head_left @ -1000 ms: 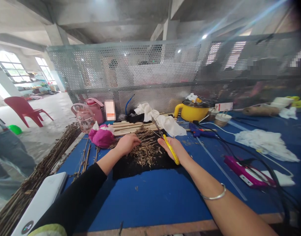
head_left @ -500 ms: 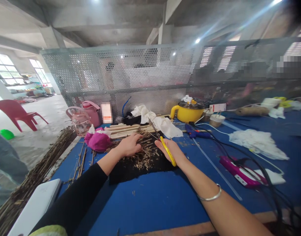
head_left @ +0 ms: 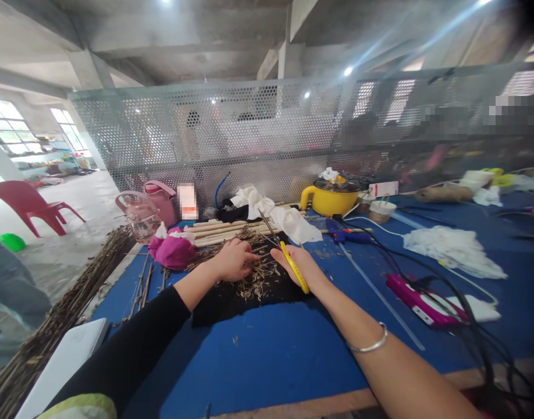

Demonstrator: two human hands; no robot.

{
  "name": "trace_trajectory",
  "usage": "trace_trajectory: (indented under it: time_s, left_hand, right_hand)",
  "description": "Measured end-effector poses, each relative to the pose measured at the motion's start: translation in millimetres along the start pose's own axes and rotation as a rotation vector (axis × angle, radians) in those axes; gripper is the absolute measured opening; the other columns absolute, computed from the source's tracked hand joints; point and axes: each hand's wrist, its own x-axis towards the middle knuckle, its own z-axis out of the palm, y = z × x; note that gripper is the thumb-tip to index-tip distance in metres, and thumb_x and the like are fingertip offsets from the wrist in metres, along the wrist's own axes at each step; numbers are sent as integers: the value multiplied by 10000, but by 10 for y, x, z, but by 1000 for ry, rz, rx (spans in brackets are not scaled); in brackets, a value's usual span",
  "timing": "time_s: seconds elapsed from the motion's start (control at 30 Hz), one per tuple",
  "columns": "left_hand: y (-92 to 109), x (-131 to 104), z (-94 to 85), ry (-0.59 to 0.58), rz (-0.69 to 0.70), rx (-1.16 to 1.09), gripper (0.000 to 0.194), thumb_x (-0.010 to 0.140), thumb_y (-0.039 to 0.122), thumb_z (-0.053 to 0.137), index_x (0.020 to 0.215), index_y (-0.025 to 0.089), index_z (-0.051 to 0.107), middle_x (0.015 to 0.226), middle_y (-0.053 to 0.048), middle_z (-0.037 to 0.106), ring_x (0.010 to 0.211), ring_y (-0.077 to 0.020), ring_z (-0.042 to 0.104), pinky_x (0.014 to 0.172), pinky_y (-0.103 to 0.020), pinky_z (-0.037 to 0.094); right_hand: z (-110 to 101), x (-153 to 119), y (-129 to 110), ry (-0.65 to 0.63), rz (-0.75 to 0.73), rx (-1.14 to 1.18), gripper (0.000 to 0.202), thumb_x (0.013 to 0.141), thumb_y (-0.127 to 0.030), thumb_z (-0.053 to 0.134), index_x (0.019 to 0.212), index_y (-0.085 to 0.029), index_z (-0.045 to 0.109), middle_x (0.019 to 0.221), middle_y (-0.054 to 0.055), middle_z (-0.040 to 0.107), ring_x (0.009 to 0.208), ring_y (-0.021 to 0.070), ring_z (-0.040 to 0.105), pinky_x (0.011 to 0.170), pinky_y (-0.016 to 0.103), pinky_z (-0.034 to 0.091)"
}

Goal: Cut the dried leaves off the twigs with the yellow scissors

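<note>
My right hand grips yellow-handled scissors, their dark blades pointing up and away to the left. The thumb and palm are around the handles. To the left, my left hand is closed on thin dried twigs, its fingertips partly hidden among them. Small broken bits of dry plant lie under and between both hands on a black cloth, spread on the blue table.
Behind my hands lie pale sticks and white cloth. A purple bundle sits left, a yellow pot at the back. On the right are a blue glue gun, a magenta power strip and cables.
My left hand has shifted slightly over the twigs, its index finger reaching further right. The scissors stay in my right hand, and the whole view has drifted a little.
</note>
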Motion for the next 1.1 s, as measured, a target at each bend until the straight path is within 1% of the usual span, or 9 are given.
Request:
trace_trajectory:
  time_s: [0.1,0.17,0.3,0.37,0.47,0.6,0.8,0.93,1.1]
  left_hand:
    - [38,32,48,-11,-19,53,277,742,303,560,996,309,671,997,-66,569,964,-255,452,814,-386,378]
    - [20,45,78,22,-37,46,201,757,312,559,882,271,710,943,-70,594,923,-237,478,796,-361,385]
    - [-38,17,62,125,-44,-87,237,810,321,503,807,205,710,880,-67,641,862,-187,533,798,-291,393]
    - [-52,-28,24,189,-144,-167,262,836,304,455,825,190,690,845,-63,656,822,-173,559,769,-266,401]
    - [-57,-126,-29,323,-368,-235,292,858,302,399,837,169,659,767,-62,658,729,-177,573,686,-260,404]
    - [-51,-256,3,441,-493,-333,319,861,312,375,820,158,651,743,-57,659,701,-175,569,676,-259,401]
    - [-14,-315,201,486,-570,-562,361,839,382,396,821,159,679,792,-47,685,752,-184,589,734,-264,408]
    - [-25,-272,190,522,-655,-687,384,842,394,373,792,138,655,743,-42,677,706,-173,595,687,-251,422]
    - [-46,-94,100,431,-725,-390,375,859,329,325,803,130,638,789,-113,670,786,-218,600,725,-306,422]
  right_hand:
    - [-8,-3,-3,-2,7,-12,536,762,-706,286,567,-211,350,508,-16,426,477,116,394,477,231,257]
    - [-8,-2,3,-1,10,-17,531,766,-698,293,571,-209,365,514,-13,437,478,116,399,477,230,256]
    - [12,-2,17,0,12,-41,544,757,-708,298,564,-207,386,510,-10,440,478,117,397,478,233,249]
    - [32,-9,18,-7,24,-54,557,742,-726,303,569,-206,403,507,-10,447,478,118,400,477,233,244]
    - [65,-28,13,-33,47,-53,566,726,-740,319,611,-201,450,524,-6,485,478,119,416,468,230,238]
    - [100,-55,-6,-56,42,-97,569,717,-744,335,658,-198,484,540,2,511,482,125,428,471,233,237]
    - [100,-85,-54,-74,43,-132,571,726,-740,329,671,-196,493,581,15,532,515,133,443,482,235,254]
    - [105,-80,-41,-62,39,-130,559,734,-729,335,671,-196,492,575,13,527,516,133,443,479,236,247]
    - [122,-57,3,-10,48,-139,511,741,-693,384,665,-198,487,581,6,520,525,130,448,485,234,243]
